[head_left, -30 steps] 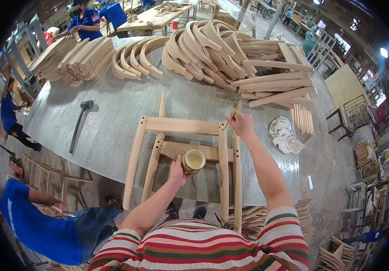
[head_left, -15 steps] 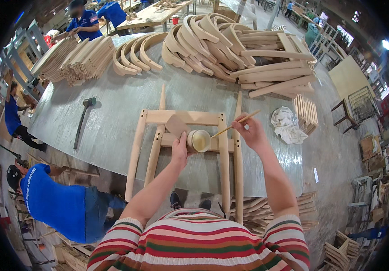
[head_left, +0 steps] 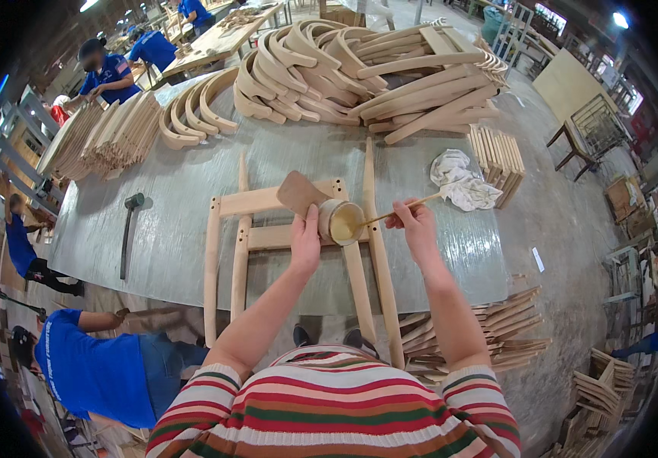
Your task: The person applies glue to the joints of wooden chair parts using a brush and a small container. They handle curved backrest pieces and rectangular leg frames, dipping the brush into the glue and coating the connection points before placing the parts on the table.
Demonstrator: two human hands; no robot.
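My left hand (head_left: pixel 306 243) is closed around a small cup (head_left: pixel 331 212) of pale yellowish, glue-like liquid (head_left: pixel 346 223), tilted so its mouth shows. A flat wooden paddle-like piece (head_left: pixel 298 192) with rounded corners sticks out beside the cup, against the same hand; whether they are joined I cannot tell. My right hand (head_left: pixel 416 226) pinches a thin wooden stick (head_left: pixel 390 216), its lower end inside the cup. Below both hands, two wooden chair frames (head_left: pixel 249 202) with legs, crossrails and dark holes lie on the table, overlapping, partly hidden by the cup.
Film covers the table (head_left: pixel 184 198). A mallet (head_left: pixel 129 229) lies left, a white cloth (head_left: pixel 462 181) right. Curved wooden parts (head_left: pixel 291 72) and stacked slats (head_left: pixel 115 133) line the far side. A co-worker in blue (head_left: pixel 96 362) bends close at the left. More wooden parts (head_left: pixel 497 332) lie low right.
The stick's end has gone from the cup's rim down into the cup. The cup and left hand have shifted right over the chair frames. The whole view has also swung slightly.
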